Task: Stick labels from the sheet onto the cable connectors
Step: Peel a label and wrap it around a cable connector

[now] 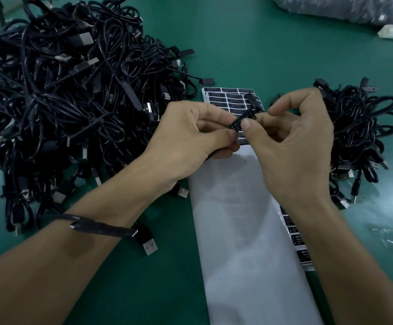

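Note:
Both hands meet over the middle of the green table. My left hand (pixel 190 137) pinches a flat black cable connector (pixel 249 114) between thumb and fingers. My right hand (pixel 291 137) presses its thumb onto a black label (pixel 237 125) with white print lying on that connector, the other fingers curled behind it. The label sheet (pixel 228 99), rows of black labels on white backing, lies on the table just beyond the hands. Its long white backing strip (pixel 242 231) runs toward me between my forearms. The cable itself hangs hidden below my left palm.
A large heap of black USB cables (pixel 68 95) fills the left of the table. A smaller cable pile (pixel 359 137) sits on the right. One cable (pixel 101 228) lies draped over my left forearm. A second label strip (pixel 298 242) peeks out by my right forearm. A plastic bag (pixel 345 8) lies at far right.

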